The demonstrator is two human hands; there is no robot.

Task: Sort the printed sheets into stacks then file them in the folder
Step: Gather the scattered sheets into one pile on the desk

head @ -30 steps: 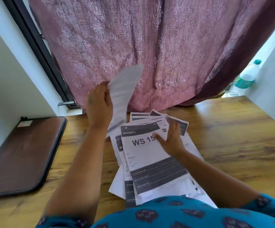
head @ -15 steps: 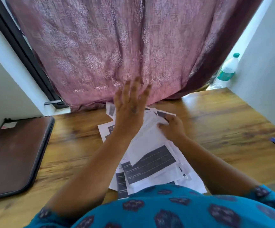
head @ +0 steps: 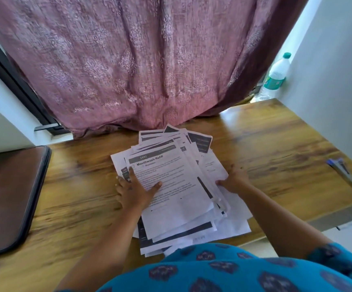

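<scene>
While two hands [head: 183,186] flank it, one loose pile of sheets [head: 177,199] lies unsorted.

Garment [head: 223,272]: teal-blue fabric, scattered dark navy blotch motifs. Short sleeve [head: 339,262] at 4 o'clock, same print, ending above the elbow. Both forearms bare; left hand [head: 136,191] and right hand [head: 235,182] without gloves.

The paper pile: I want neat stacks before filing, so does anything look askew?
Yes. The white printed sheets lie fanned at differing angles on the wooden table, corners jutting out at the far end, and the near edge overhangs. Left hand presses flat; right hand holds the side.
</scene>
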